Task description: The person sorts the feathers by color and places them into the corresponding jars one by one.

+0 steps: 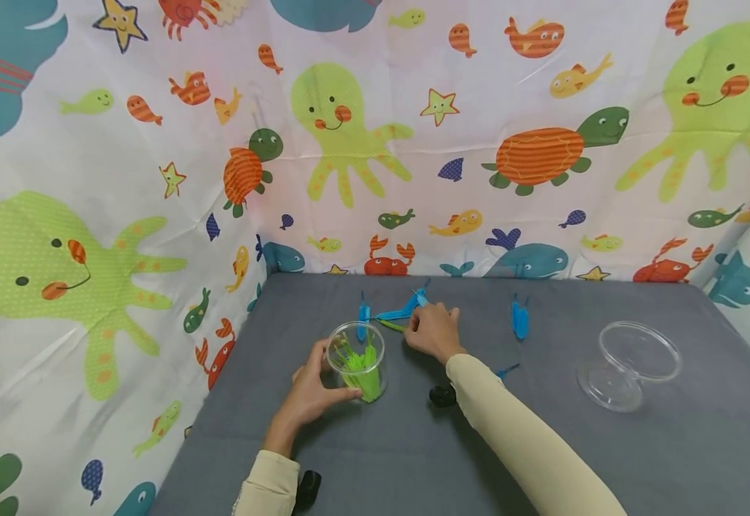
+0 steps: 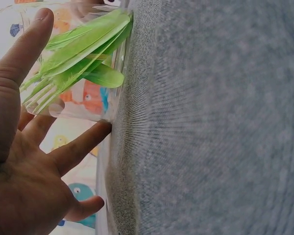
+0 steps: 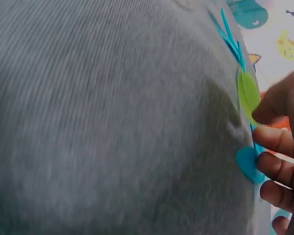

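Grey cloth [image 1: 542, 459] is covering the table where I am working, with sea-creature fabric [image 1: 91, 179] hanging behind it. I am steadying a clear cup [image 1: 357, 360] with my left hand [image 1: 310, 390], thumb and fingers curled loosely round its sides; it is already holding a bunch of green plastic forks and spoons [image 2: 81, 51]. Just beyond it, my right hand [image 1: 434, 331] is reaching down onto a green spoon [image 3: 248, 94] lying flat on the cloth, fingertips bent and touching it, though I cannot tell whether I am gripping it yet. Blue pieces [image 1: 403, 309] are lying beside my fingers, another blue one [image 1: 519, 319] further right. To my judgement the greens are nearly gathered; this one is left. A second clear cup [image 1: 632, 362] is lying tipped on the right.
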